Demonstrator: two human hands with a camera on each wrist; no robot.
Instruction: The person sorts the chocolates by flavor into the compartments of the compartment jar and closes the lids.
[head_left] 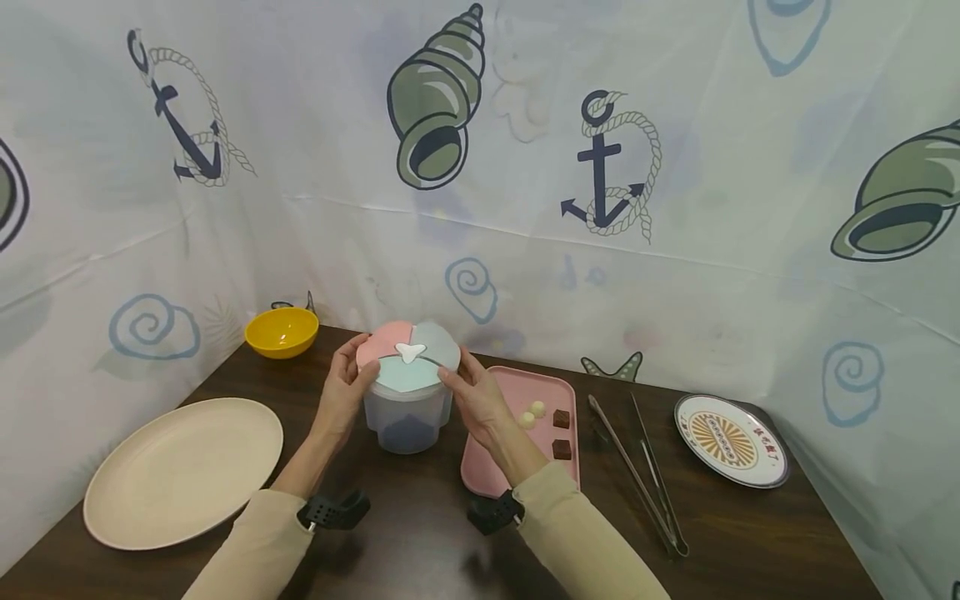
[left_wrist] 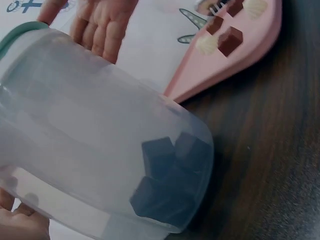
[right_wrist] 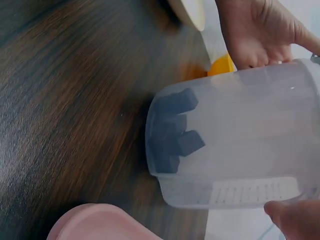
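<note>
A translucent container (head_left: 407, 421) with a lid (head_left: 408, 373) of pink, grey and mint sections and a white centre piece stands between both hands. Dark cube-shaped pieces (left_wrist: 159, 156) lie at its bottom, blurred by the cloudy wall. My left hand (head_left: 347, 390) grips the upper left side at the lid's edge, thumb in front. On the opposite side my right hand (head_left: 480, 402) holds the rim likewise, its thumb at the lid's front edge. Whether the lid is loose or seated cannot be told.
Right of the container lies a pink tray (head_left: 480, 462) with brown cubes (head_left: 562, 419) and whitish pieces (head_left: 527, 420). Metal tongs (head_left: 637, 475) and a patterned plate (head_left: 731, 442) are farther right. At left are a large cream plate (head_left: 183, 471) and a yellow bowl (head_left: 282, 333).
</note>
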